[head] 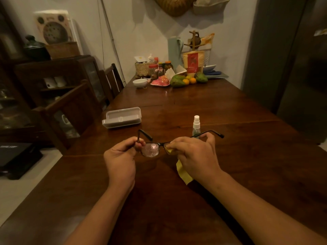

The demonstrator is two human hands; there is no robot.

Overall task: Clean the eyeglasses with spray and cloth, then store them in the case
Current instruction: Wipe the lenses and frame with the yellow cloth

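As left fingers (137,142) pinch eyeglasses (152,149), cloth (184,172) covers lens (168,151).

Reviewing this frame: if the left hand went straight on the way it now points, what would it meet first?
Probably the open case on the table. It lies just beyond the left hand, which grips the glasses by one arm. Depth is hard to judge from this single view.

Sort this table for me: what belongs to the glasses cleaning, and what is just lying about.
Job: eyeglasses, held by the left hand; yellow cloth, pinched on a lens by the right hand; spray bottle; open case.
Lying about: white bowl, fruit, woven basket, jars, pale jug.
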